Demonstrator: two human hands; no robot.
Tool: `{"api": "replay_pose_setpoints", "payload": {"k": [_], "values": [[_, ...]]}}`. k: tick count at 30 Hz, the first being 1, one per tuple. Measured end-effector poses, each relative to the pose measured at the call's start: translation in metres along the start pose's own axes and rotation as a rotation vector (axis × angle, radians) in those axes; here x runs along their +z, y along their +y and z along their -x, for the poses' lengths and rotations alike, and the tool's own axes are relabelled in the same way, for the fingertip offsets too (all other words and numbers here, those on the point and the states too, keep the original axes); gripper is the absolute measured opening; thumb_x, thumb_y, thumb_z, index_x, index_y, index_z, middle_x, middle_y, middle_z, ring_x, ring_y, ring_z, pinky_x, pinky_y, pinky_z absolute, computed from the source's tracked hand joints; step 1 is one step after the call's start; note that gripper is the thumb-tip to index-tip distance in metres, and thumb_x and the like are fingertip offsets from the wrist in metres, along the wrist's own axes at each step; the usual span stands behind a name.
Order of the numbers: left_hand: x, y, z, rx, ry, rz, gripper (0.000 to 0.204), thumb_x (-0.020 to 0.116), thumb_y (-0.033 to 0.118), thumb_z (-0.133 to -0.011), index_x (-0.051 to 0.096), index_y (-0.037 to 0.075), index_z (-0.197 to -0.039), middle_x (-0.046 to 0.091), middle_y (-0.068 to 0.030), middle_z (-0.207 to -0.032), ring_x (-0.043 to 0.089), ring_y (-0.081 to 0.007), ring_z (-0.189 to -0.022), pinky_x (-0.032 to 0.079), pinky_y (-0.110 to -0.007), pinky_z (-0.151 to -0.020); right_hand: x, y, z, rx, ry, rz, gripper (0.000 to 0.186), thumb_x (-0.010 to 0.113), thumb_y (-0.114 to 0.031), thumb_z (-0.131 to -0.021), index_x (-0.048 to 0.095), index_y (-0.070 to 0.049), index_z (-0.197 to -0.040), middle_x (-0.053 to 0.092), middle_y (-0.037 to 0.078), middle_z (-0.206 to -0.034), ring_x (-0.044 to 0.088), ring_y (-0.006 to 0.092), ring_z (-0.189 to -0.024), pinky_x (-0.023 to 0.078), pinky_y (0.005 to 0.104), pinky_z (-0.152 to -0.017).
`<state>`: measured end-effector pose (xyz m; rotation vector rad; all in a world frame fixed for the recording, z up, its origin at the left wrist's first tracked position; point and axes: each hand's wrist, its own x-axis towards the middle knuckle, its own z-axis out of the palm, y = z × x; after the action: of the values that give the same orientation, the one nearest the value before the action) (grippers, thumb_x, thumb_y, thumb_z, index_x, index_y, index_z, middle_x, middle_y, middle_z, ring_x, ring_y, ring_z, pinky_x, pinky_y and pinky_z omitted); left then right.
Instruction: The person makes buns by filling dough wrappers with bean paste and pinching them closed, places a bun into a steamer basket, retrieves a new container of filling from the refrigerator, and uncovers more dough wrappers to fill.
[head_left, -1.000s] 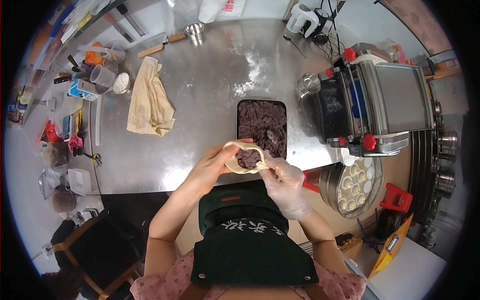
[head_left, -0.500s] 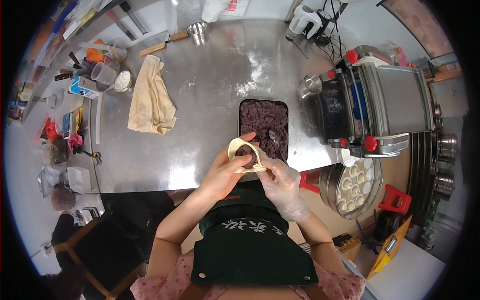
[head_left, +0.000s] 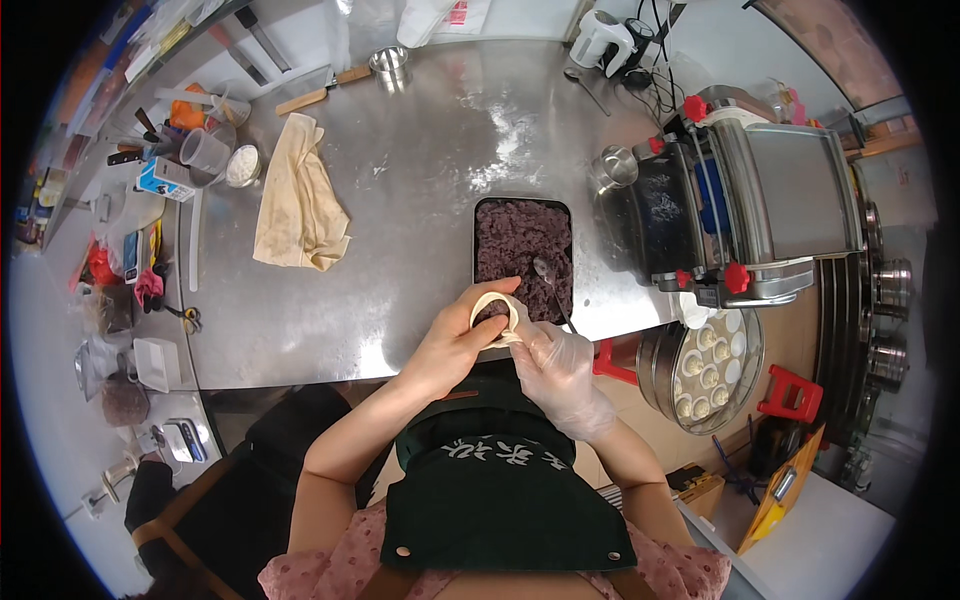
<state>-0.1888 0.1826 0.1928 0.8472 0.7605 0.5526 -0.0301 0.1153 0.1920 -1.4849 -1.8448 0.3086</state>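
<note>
A round bun of pale dough (head_left: 478, 308) with dark purple filling (head_left: 492, 311) showing in its opening is held between my hands. My bare left hand (head_left: 455, 338) cups it, the thumb resting on the filling. My right hand (head_left: 553, 365), in a clear plastic glove, pinches the dough rim at the near right side. Just beyond my hands lies a dark rectangular tray (head_left: 474, 240) of mashed purple filling (head_left: 524, 240). A metal spoon (head_left: 543, 270) rests in that filling, its handle running toward the tray's near right corner.
A beige cloth (head_left: 298, 200) lies on the steel table (head_left: 400, 220) at left. On the right stands a dough-rolling machine (head_left: 750, 200) with red knobs. Below it, a round steamer (head_left: 655, 375) holds several shaped buns. Scissors (head_left: 190, 317) and containers line the left edge.
The bun's opening has become smaller and rounder, its rim drawn in over the filling. My right fingers have shifted slightly along the rim. At lower left, a dark-clothed person has moved.
</note>
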Motion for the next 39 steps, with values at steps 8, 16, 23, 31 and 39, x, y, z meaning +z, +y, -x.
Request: {"api": "replay_pose_setpoints", "payload": {"k": [8,16,23,31,39], "values": [[-0.001,-0.002,-0.003,0.263,0.011,-0.61,0.041,0.05,0.004,-0.098,0.047,0.003,-0.138,0.058,-0.0094,-0.124,0.056,-0.0154,-0.112,0.043,-0.029,-0.099,0.003,-0.003,-0.001,0.112,0.128,-0.151,0.034,0.069,0.004,-0.074,0.06,-0.001,-0.107,0.056,0.008,-0.064,0.057,0.0259,-0.049,0.045,0.0362,-0.045],[0.023,-0.023,0.002,0.158,0.214,0.313,0.037,0.06,0.009,-0.095,0.053,0.002,-0.131,0.062,-0.0064,-0.114,0.058,-0.0134,-0.105,0.047,-0.028,-0.092,0.011,-0.006,0.001,0.049,0.169,-0.164,0.036,0.066,0.009,-0.075,0.063,-0.004,-0.108,0.06,0.009,-0.065,0.058,0.0168,-0.05,0.044,0.0285,-0.048],[0.023,-0.022,0.001,0.225,0.224,-0.02,0.038,0.057,0.006,-0.096,0.052,0.004,-0.133,0.062,-0.005,-0.114,0.056,-0.0105,-0.105,0.044,-0.025,-0.093,0.001,-0.011,-0.002,0.264,0.078,-0.147,0.045,0.069,0.002,-0.075,0.059,-0.003,-0.119,0.065,0.013,-0.07,0.065,0.0293,-0.055,0.051,0.0361,-0.049],[0.013,-0.008,0.004,0.204,0.12,-0.122,0.039,0.049,0.003,-0.097,0.05,0.003,-0.136,0.058,-0.006,-0.121,0.053,-0.0134,-0.11,0.042,-0.028,-0.098,-0.001,-0.007,-0.003,-0.027,0.028,0.002,0.03,0.068,0.001,-0.076,0.058,-0.003,-0.104,0.06,0.011,-0.065,0.063,0.0282,-0.054,0.049,0.0375,-0.049],[0.014,-0.004,0.004,0.266,0.13,-0.354,0.04,0.047,0.0,-0.096,0.049,0.001,-0.136,0.056,-0.0087,-0.127,0.052,-0.0152,-0.116,0.041,-0.028,-0.101,-0.003,-0.007,-0.005,-0.013,0.041,-0.005,0.039,0.067,0.002,-0.077,0.057,-0.002,-0.114,0.059,0.011,-0.065,0.06,0.0277,-0.052,0.047,0.0376,-0.047]]}}
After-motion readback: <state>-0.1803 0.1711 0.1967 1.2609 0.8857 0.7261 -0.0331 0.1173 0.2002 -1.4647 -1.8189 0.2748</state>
